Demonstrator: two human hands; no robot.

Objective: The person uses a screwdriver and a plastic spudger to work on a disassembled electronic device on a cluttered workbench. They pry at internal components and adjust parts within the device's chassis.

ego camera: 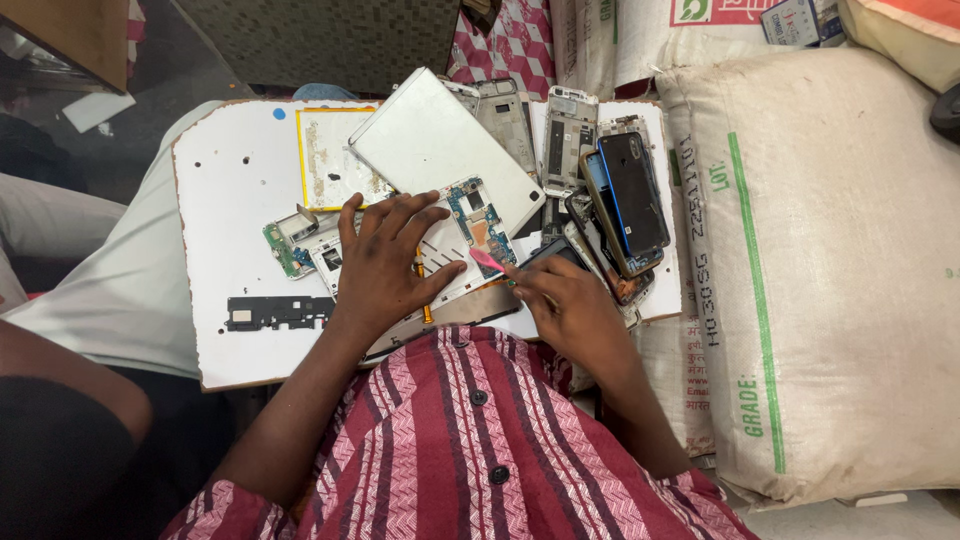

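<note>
My left hand (385,262) lies flat, fingers spread, on an opened phone frame (470,230) with a blue-green circuit board showing. My right hand (565,300) pinches a small pink pry tool (488,260) whose tip touches the lower edge of that frame. Both rest on a white board (225,240) across my lap. A large silver back cover (440,140) leans just beyond the left hand's fingers.
A stack of dismantled phones (625,200) and bare frames (565,135) sits at the board's right. A small circuit board (285,250), a black plastic part (275,312) and a yellow-edged panel (330,160) lie left. A big white sack (830,260) stands right.
</note>
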